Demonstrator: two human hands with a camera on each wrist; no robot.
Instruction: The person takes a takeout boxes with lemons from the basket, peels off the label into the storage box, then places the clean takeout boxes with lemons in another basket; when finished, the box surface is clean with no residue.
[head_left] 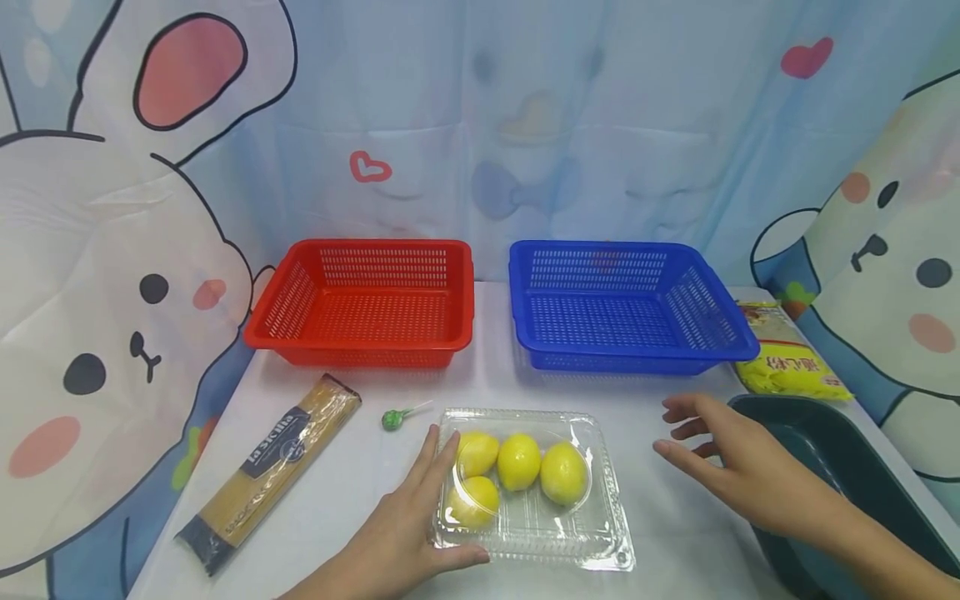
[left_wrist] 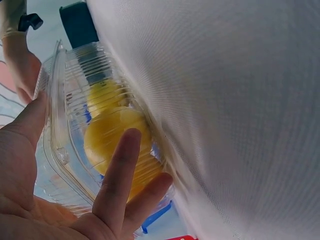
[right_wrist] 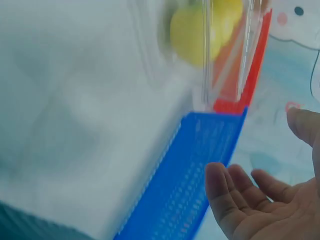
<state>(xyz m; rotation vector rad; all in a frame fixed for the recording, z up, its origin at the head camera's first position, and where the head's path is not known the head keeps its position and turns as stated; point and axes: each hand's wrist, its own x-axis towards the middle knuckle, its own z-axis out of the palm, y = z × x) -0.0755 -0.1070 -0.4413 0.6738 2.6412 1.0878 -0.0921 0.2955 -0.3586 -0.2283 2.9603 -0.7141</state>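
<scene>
A clear plastic clamshell box (head_left: pixel 551 533) lies closed on the white table, several yellow lemons (head_left: pixel 564 473) visible through its lid. My left hand (head_left: pixel 397 521) rests against the box's left side with fingers spread and fairly straight, its thumb along the front edge. In the left wrist view, fingertips touch the ribbed wall of the box (left_wrist: pixel 75 130). To the right of the box, my right hand (head_left: pixel 738 467) hangs in the air near the dark green bin, fingers loosely bent. Nothing is in that hand (right_wrist: pixel 270 205) in the right wrist view.
Behind the box stand a red basket (head_left: pixel 360 354) and a blue basket (head_left: pixel 622 362). A spaghetti pack (head_left: pixel 277 467) and a green lollipop (head_left: pixel 392 419) lie on the left. A yellow bag (head_left: pixel 795 371) and the dark green bin (head_left: pixel 795 417) are at the right.
</scene>
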